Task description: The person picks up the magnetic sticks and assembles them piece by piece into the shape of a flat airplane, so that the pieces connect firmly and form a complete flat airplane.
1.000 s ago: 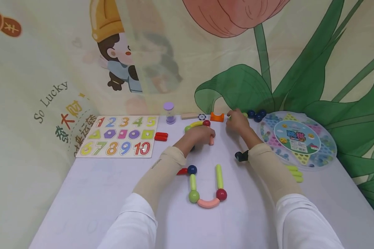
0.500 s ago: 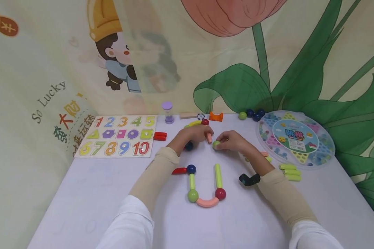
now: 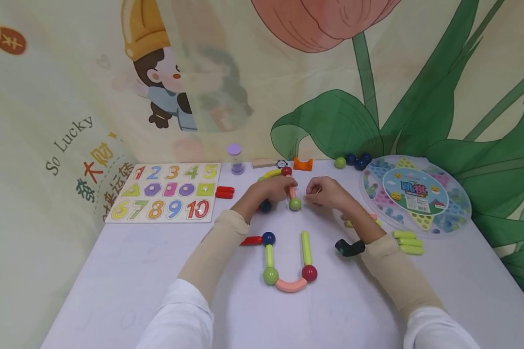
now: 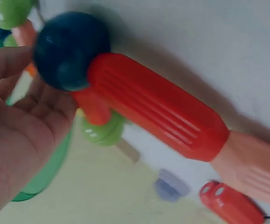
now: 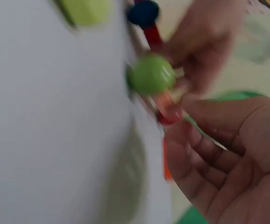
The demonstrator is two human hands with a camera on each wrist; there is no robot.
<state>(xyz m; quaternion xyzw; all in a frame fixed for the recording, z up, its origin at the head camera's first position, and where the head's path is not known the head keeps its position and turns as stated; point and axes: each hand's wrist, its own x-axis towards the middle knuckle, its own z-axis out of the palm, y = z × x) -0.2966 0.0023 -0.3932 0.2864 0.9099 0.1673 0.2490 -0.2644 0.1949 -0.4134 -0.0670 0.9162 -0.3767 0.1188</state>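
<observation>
My left hand (image 3: pixel 272 189) pinches a short pink rod (image 3: pixel 292 192) of a ball-and-rod building toy. That rod links a red ball (image 3: pixel 286 171) at the back to a green ball (image 3: pixel 294 204) in front. Close to the green ball's right, my right hand (image 3: pixel 327 193) has bent fingers with nothing between them. A yellow curved rod (image 3: pixel 271 173) runs left from the red ball. Under the left hand sits a navy ball (image 4: pixel 72 49), with a red rod (image 4: pixel 158 107) and a pink rod (image 4: pixel 251 163) leading off it; the hand hides part of this in the head view.
Nearer lies a U-shaped chain with a pink curved rod (image 3: pixel 290 285). A black elbow piece (image 3: pixel 349 248) and yellow-green rods (image 3: pixel 409 241) lie right. A number board (image 3: pixel 161 193), purple-topped hourglass (image 3: pixel 235 159), spare navy balls (image 3: pixel 361 161) and round game box (image 3: pixel 415 194) stand behind.
The right hand brought a green ball from the back right to the pink rod's front end, then let go and drew slightly right. The left hand stayed on the rod.
</observation>
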